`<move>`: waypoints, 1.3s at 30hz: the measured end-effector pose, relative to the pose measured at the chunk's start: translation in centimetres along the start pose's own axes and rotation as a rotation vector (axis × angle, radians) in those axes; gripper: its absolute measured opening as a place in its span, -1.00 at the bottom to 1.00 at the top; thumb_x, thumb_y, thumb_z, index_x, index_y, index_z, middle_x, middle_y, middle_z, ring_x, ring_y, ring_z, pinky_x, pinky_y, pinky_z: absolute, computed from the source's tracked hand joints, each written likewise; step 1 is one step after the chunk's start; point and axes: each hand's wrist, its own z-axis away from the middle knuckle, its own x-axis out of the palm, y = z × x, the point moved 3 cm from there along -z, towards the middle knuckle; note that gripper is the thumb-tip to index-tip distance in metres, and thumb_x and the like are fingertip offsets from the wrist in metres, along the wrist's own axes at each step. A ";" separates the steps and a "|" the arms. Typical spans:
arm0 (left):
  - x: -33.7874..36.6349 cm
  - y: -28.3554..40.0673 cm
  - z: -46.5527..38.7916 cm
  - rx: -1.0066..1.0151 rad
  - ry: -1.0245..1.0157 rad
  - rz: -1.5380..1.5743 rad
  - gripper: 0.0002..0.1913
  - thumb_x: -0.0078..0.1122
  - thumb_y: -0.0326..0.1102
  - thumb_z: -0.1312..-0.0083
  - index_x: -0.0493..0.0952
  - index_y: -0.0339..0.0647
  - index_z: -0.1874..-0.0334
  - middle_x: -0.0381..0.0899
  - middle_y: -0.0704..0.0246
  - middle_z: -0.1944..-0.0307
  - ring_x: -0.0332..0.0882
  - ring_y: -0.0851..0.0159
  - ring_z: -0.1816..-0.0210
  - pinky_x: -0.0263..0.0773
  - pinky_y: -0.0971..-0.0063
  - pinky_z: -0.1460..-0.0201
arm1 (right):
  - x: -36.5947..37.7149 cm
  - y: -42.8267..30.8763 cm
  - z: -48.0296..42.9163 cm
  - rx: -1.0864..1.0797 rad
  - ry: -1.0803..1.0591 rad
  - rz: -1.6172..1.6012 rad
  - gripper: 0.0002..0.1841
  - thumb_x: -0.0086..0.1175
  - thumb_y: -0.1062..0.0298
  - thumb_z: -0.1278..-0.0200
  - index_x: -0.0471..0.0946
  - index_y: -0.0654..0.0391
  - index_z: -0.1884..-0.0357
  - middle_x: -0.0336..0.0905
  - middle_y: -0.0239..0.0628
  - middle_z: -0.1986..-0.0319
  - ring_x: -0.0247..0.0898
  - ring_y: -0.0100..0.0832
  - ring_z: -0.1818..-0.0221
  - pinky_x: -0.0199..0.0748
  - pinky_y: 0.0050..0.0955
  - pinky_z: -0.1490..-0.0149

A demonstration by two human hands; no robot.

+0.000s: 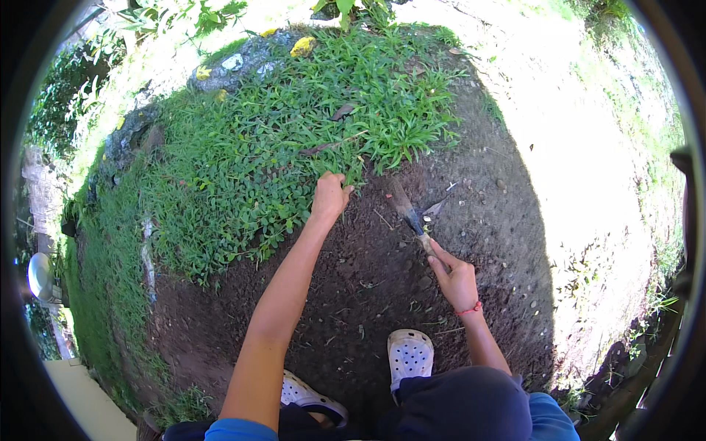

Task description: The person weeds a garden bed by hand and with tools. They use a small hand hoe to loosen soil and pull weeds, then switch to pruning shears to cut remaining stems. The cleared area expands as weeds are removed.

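My left hand (331, 195) is closed at the near edge of a patch of green grass and leafy weeds (265, 165), with a few blades by its fingers. The fingertips are partly hidden. My right hand (455, 278) grips the handle of a narrow-bladed hand trowel (407, 210). The soil-dulled blade points up and to the left, its tip close to the dark bare soil (353, 275) beside the grass.
Rocks (237, 69) with yellow patches border the weeds at the back left. A dry leaf (436, 207) lies right of the trowel. Two white perforated clogs (411, 353) are on my feet. Bright sunlit ground (590, 165) stretches along the right.
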 end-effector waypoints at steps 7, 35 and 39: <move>4.8 -0.3 0.2 0.068 0.152 -0.009 -0.74 0.31 -0.42 -0.12 0.58 -0.41 0.17 0.53 0.05 0.17 0.50 -0.09 0.09 0.45 0.14 0.00 | -1.0 2.3 3.3 0.156 -0.098 -0.133 -0.63 0.15 0.27 -0.30 0.54 -0.01 -0.15 0.65 -0.15 0.08 0.60 -0.36 0.04 0.47 -0.48 -0.05; 2.4 2.2 -2.6 0.066 0.174 0.237 -0.78 0.27 -0.41 -0.18 0.62 -0.24 0.12 0.55 0.03 0.27 0.56 -0.09 0.22 0.43 0.16 0.13 | 0.8 1.7 3.2 0.190 -0.238 -0.115 -0.56 0.12 0.29 -0.29 0.47 0.09 -0.21 0.59 0.05 0.06 0.54 -0.11 -0.04 0.46 -0.33 -0.10; 3.5 3.3 -4.7 0.040 0.154 0.247 -0.77 0.28 -0.41 -0.15 0.63 -0.26 0.13 0.54 0.00 0.25 0.55 -0.09 0.20 0.41 0.15 0.11 | -1.1 1.8 0.7 0.148 -0.043 -0.114 -0.54 0.12 0.25 -0.29 0.45 0.07 -0.23 0.59 0.02 0.03 0.52 -0.17 -0.08 0.44 -0.38 -0.12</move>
